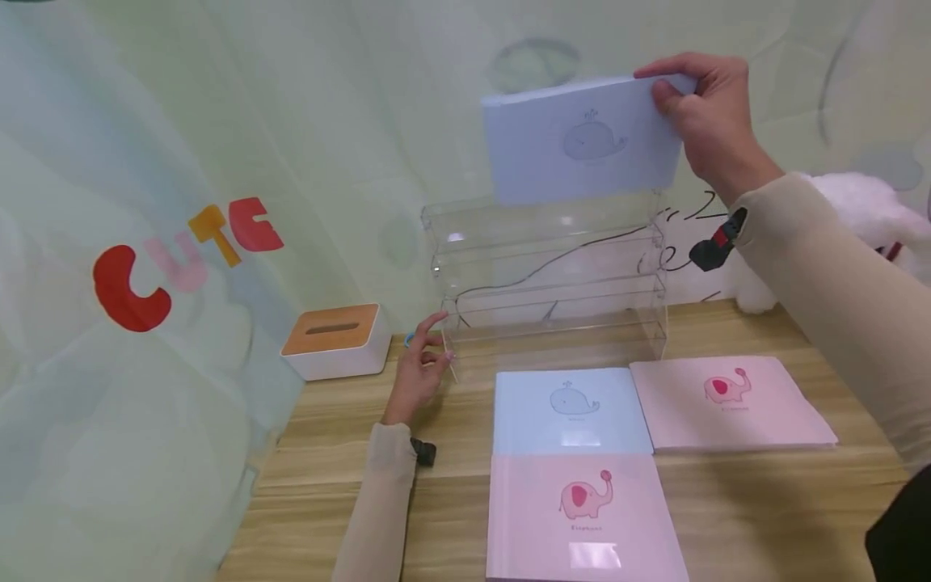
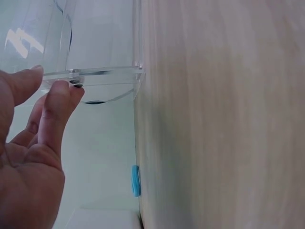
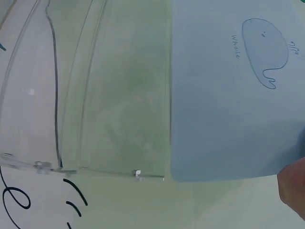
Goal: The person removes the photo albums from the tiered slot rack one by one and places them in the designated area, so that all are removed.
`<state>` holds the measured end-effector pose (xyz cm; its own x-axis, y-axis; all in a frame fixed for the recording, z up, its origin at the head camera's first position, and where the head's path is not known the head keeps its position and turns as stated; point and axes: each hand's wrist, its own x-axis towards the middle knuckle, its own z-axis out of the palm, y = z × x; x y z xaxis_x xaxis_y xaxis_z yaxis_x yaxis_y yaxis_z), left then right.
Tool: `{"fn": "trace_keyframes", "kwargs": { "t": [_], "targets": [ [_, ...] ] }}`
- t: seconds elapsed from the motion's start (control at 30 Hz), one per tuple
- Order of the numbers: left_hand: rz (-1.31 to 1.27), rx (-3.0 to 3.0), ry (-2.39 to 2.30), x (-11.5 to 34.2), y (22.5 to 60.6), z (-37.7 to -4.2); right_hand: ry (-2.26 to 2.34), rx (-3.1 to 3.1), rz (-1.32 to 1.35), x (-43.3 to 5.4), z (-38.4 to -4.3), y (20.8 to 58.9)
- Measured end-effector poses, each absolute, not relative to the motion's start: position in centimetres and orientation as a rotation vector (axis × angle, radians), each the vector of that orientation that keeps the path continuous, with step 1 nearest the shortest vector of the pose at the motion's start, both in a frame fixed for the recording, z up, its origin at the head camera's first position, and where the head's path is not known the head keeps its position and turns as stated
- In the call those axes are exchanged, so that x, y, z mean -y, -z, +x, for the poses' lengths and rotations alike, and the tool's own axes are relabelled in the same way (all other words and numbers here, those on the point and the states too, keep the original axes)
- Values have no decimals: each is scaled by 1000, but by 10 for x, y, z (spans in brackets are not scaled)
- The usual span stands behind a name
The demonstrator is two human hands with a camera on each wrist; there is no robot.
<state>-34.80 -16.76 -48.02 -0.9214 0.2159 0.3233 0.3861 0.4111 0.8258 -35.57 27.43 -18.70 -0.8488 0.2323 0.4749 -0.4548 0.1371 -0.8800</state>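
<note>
High at the back, my right hand (image 1: pixel 716 113) pinches a pale blue whale booklet (image 1: pixel 531 158) by its upper right corner, thumb on the front cover. The booklet hangs upright right over the top tier of a clear acrylic rack (image 1: pixel 553 315). In the right wrist view, the whale cover (image 3: pixel 214 119) overlaps the rack's top edge. My left hand (image 1: pixel 422 368) is at the rack's left side, its fingertips (image 2: pixel 59 88) touching the side panel beside a small screw. Another blue whale booklet (image 1: pixel 524 412) and a pink elephant booklet (image 1: pixel 516 517) lie before the rack.
A second pink elephant booklet (image 1: pixel 676 420) lies to the right on the wooden table (image 1: pixel 327 469). At the back left stands a white tissue box (image 1: pixel 356 356) with a wooden lid. A white plush toy (image 1: pixel 865 210) sits behind my right arm.
</note>
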Motion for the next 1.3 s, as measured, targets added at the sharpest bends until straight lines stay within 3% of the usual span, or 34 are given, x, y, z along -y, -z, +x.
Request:
{"fn": "trace_keyframes", "kwargs": {
  "t": [0.4,0.87,1.3],
  "targets": [
    [-566,2477,1526,166,483,-350,-1847,1916,138,-311,-297,236],
    [-576,2468,1507,166,482,-357,-1533,2317,-311,-346,-215,324],
    [-504,2517,1497,174,480,-353,-1498,2330,-288,-382,-157,387]
  ]
}}
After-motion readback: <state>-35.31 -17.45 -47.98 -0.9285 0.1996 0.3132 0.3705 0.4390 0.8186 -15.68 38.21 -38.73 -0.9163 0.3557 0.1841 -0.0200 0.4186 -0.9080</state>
